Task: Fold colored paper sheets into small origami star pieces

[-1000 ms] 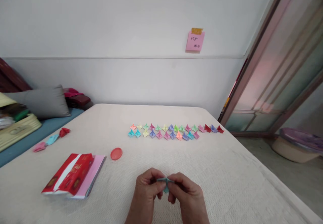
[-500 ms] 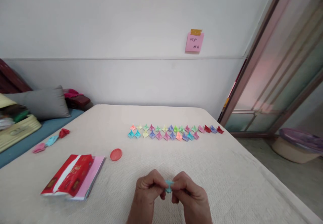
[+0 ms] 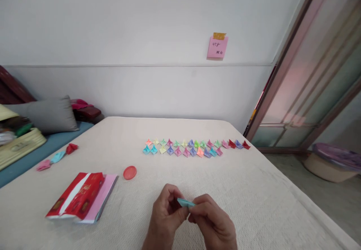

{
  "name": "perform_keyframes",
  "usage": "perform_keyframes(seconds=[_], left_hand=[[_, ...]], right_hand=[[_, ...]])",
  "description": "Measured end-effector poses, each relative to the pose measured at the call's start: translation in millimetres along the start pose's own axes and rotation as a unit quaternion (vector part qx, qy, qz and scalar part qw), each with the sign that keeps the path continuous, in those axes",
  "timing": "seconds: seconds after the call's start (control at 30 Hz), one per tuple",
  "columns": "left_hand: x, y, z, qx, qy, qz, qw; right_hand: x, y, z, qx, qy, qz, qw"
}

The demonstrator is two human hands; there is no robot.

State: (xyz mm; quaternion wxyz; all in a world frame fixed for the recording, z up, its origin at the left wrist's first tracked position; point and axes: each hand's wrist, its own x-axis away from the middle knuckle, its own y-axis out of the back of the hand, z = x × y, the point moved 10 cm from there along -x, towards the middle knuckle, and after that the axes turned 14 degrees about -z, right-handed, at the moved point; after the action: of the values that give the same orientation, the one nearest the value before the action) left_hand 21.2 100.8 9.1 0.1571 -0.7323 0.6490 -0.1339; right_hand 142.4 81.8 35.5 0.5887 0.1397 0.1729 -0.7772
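A small light-blue piece of folded paper (image 3: 185, 202) is pinched between my two hands, low in the middle of the view. My left hand (image 3: 168, 213) has its thumb against the near side of the paper, with the fingers curled behind it. On the paper's right end, the thumb and forefinger of my right hand (image 3: 212, 216) are closed. Much of the paper's lower part is hidden by my fingers. Beyond my hands, several small folded paper shapes (image 3: 178, 151) in many colours stand in two rows on the cream cloth (image 3: 135, 212).
To the left, a red packet (image 3: 81, 195) lies on a stack of coloured paper sheets (image 3: 108, 190). A round red lid (image 3: 130, 172) is beside them. Folded pieces in pink (image 3: 44, 165), blue (image 3: 58, 156) and red (image 3: 71, 148) lie at the left edge. A pink note (image 3: 217, 47) is taped to the wall.
The light-blue paper has turned, so a flat pointed edge now shows tilted up to the left. My left hand has shifted its grip, its thumb moving right; the right hand still pinches the right end.
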Motion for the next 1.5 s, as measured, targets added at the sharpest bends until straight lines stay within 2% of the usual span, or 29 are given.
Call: perform_keyframes(seconds=[0.07,0.23,0.4,0.57,0.73,0.9,0.97,1.03,1.1,1.2,1.27,1.37,1.5], left_hand=[[0,3.2,-5,-0.007,0.0,-0.01,1.0],[1,6.2,-13,-0.027,-0.013,-0.009,1.0],[2,8.3,-9,-0.046,-0.043,-0.002,0.998],[2,10.8,-7,-0.083,-0.064,-0.012,0.994],[0,13.1,-8,-0.111,-0.062,-0.023,0.992],[3,10.5,-12,-0.183,-0.088,-0.005,0.979],[6,8.8,-14,-0.212,-0.113,-0.001,0.971],[7,10.0,-14,-0.234,-0.129,-0.011,0.963],[7,11.7,-11,-0.245,-0.129,-0.017,0.961],[5,13.5,-7,-0.228,-0.106,-0.022,0.968],[3,15.2,-4,-0.205,-0.085,-0.032,0.975],[-1,14.3,-1,-0.174,-0.047,-0.036,0.983],[0,-0.8,4,-0.219,-0.017,0.032,0.975]], right_hand=[[2,-5,1,-0.015,-0.013,0.02,1.0],[0,-6,-18,-0.086,-0.151,0.015,0.985],[-5,-11,-21,-0.004,-0.139,0.065,0.988],[-4,-6,-27,0.033,-0.135,0.044,0.989],[-3,-4,-22,0.063,-0.107,0.026,0.992],[0,-12,-33,0.013,-0.186,0.072,0.98],[1,-15,-36,0.018,-0.195,0.089,0.977],[1,-14,-37,0.054,-0.166,0.093,0.98],[1,-14,-31,0.103,-0.095,0.09,0.986],[4,-16,-17,0.172,0.029,0.071,0.982],[6,-16,-14,0.195,0.058,0.055,0.978],[4,-12,-22,0.18,-0.002,0.044,0.983],[0,-5,-36,0.129,-0.108,0.032,0.985]])
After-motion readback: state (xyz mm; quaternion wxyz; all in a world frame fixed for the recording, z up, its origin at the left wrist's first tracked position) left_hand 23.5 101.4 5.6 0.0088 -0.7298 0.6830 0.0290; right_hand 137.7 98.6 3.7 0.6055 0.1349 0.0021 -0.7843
